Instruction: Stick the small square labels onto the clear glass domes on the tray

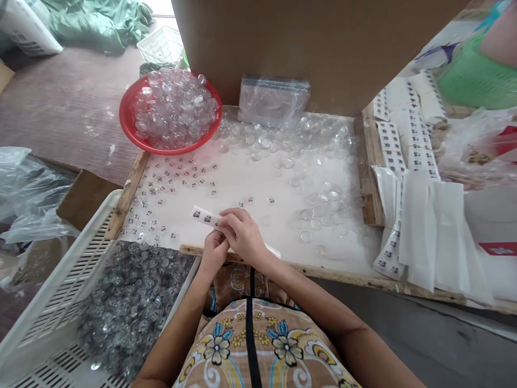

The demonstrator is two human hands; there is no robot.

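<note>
My left hand (215,249) is closed at the tray's front edge, thumb and finger pinching a white strip of panda stickers (202,215). Over it, my right hand (244,233) has its fingers bent and pressed together on the same strip, whose tail shows beyond the wrist. The fingertips meet, so I cannot make out whether a single sticker is between them. Just beyond my hands, a few clear discs with panda prints (250,200) lie on the white board (242,172). Plain clear discs (306,236) are scattered to the right, and many printed ones (160,202) to the left.
A red bowl (124,121) heaped with clear discs stands at the back left, beside a clear plastic box (274,101) and a large cardboard box (307,43). A white crate (60,310) with printed discs sits lower left. Sticker strips (418,140) lie right of the wooden edge (369,183).
</note>
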